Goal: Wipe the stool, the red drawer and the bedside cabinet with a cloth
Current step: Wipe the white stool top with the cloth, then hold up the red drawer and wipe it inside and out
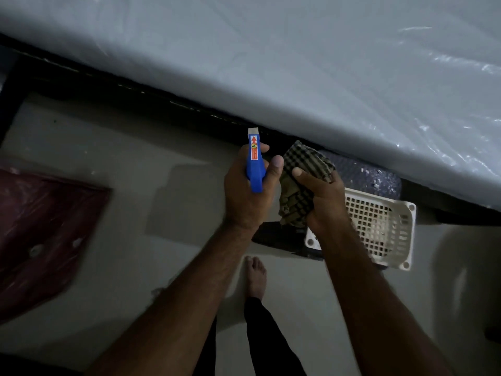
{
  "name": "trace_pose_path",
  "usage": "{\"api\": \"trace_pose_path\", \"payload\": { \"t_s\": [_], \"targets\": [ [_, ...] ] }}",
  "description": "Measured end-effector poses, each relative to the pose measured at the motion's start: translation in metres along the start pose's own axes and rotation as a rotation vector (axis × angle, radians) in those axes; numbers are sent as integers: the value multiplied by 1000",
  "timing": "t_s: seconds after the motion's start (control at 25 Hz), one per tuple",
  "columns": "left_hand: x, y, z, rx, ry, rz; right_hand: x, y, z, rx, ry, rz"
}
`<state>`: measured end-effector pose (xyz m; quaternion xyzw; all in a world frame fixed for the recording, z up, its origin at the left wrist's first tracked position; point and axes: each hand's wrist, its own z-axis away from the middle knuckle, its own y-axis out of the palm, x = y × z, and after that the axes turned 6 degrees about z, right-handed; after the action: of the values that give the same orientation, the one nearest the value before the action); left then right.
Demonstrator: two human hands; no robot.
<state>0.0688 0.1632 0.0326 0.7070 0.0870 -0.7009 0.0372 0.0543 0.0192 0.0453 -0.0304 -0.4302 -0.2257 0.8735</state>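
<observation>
I see the red drawer [40, 234] blurred, cut by the left edge; the left hand [244, 196] hides the body of the spray bottle [254, 164], the right hand [325, 202] part of the cloth [301, 169].

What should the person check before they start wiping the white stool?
1. Cloth in hand: ok, the right hand grips the checked cloth.
2. Spray ready: ok, the left hand holds the blue spray bottle.
3. Cloth damp: cannot tell.
4. Stool close: ok, the white lattice stool sits just beneath the right hand.
5. Stool top bare: cannot tell, the right hand hides part of it.
6. Light: not ok, the room is dim.
</observation>
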Motion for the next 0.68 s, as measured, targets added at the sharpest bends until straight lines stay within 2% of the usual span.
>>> {"api": "trace_pose_path", "payload": {
  "t_s": [0.12, 0.32, 0.68],
  "targets": [
    [2, -51, -2, -135, -35, -4, -16, 57, 8, 68, -22, 89],
    [7, -134, 5, -314, 34, -137, -55, 139, 23, 179, -3, 261],
    [22, -281, 30, -651, -3, -145, -111, 267, 73, 486, 147, 441]
  ]
}}
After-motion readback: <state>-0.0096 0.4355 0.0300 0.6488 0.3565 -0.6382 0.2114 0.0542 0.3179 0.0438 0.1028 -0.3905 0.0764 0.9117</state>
